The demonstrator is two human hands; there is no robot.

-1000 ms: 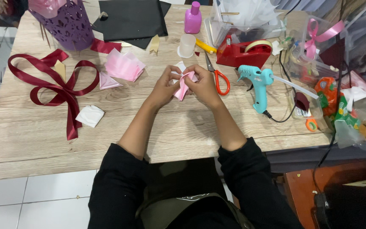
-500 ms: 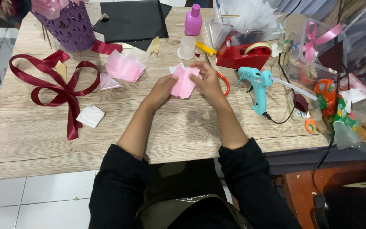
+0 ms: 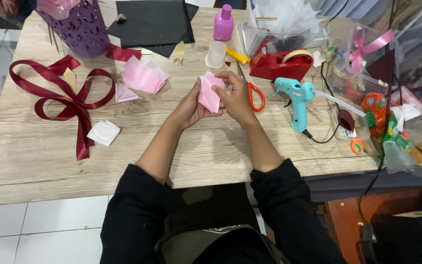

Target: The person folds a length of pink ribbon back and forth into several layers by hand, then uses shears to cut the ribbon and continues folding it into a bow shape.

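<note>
Fingers: I am seeing the left hand (image 3: 190, 105) and the right hand (image 3: 234, 96) both grasping a pink paper piece (image 3: 208, 94), raised a little above the desk (image 3: 211, 146); the fingers (image 3: 219, 88) of the right hand are pinching its right edge while the left hand is cupping it from the other side.
Pink paper piece: it is sitting between the two hands, folded, its upper corner poking up past the fingertips.
Just right of the fingers: orange-handled scissors (image 3: 253, 93) are lying on the desk, blades pointing away from me.
Further right: a teal glue gun (image 3: 296, 98) is lying on the desk with its black cable trailing off, and beyond it a red tape dispenser (image 3: 279, 63) is standing.
Just beyond the fingers: a translucent cup (image 3: 216, 54) is standing, with a yellow cutter (image 3: 237, 55) beside it and a pink bottle (image 3: 223, 23) further back.
Left of the fingers: a stack of pink paper sheets (image 3: 144, 76) is lying near, a small folded pink triangle (image 3: 124, 93) beside it.
Well to the left: a dark red ribbon bow (image 3: 64, 100) is spreading over the desk, and a white folded square (image 3: 103, 132) is lying below it.
Far back left: a purple cut-out basket (image 3: 79, 29) is standing, with black sheets (image 3: 152, 22) next to it.
</note>
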